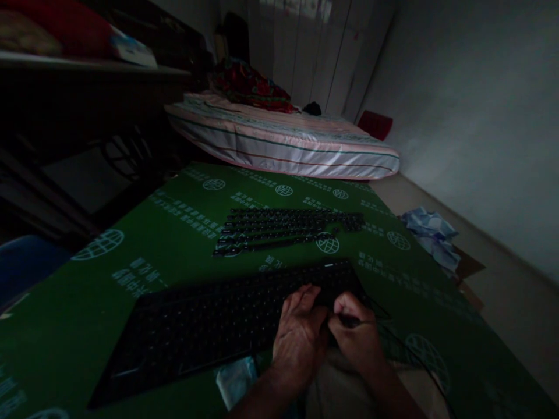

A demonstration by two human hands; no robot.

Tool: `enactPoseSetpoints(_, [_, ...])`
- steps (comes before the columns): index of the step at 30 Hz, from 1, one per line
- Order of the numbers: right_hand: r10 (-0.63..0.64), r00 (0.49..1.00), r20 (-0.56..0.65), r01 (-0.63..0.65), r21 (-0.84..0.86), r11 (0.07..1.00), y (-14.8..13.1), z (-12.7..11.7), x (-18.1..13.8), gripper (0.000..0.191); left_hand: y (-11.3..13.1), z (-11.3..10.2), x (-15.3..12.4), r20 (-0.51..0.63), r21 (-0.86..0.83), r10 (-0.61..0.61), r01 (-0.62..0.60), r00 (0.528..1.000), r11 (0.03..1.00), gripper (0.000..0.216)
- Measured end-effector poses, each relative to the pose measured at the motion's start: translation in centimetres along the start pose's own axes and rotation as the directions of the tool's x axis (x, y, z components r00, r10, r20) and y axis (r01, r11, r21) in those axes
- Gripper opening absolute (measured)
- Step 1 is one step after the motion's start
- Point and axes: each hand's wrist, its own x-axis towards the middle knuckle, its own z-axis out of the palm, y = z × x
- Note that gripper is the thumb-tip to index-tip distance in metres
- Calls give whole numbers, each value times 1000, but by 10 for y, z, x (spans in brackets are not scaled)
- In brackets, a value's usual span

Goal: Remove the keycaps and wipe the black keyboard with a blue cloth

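Observation:
A long black keyboard (196, 326) lies slantwise on the green tabletop, its surface dotted with rows of small pale specks. My left hand (299, 331) rests flat over its right part, fingers stretched forward and thumb towards the other hand. Close beside it, my right hand (358, 331) is closed at the keyboard's right end, around a small dark thing whose kind I cannot make out. Beyond the keyboard, loose black keycaps (279, 224) are laid out in rows. The spot between my two hands is partly hidden by my fingers.
A cable (408, 349) runs from the keyboard's right end towards me. A pale blue packet (237, 378) lies at the keyboard's near edge. Past the green table (174, 233) stands a bed (279, 139); crumpled bags (430, 233) lie at the right. The room is dim.

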Motion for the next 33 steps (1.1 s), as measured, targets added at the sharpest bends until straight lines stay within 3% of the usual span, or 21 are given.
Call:
enactPoseSetpoints(5, [18,999,-39,-16,43,999,1,-1,0,9,1,1,-1,-18,-18,10,-10,1000,1000,21])
enactPoseSetpoints(11, [40,999,-33,-38,79,996,-7,-4,2,13,-3,5,-2,-126,-3,79,-80,989,997,17])
enactPoseSetpoints(18, [24,999,48,-31,142,989,-12,-12,4,22,-6,6,-3,-188,-81,129,-147,974,986,16])
enactPoseSetpoints(26, [41,997,67,-51,164,985,-16,-14,1,26,-7,1,-4,-176,-205,111,-146,978,968,13])
enactPoseSetpoints(33, [14,999,42,-25,286,958,-10,-11,-1,27,-10,2,-4,-168,-335,-6,-52,986,941,20])
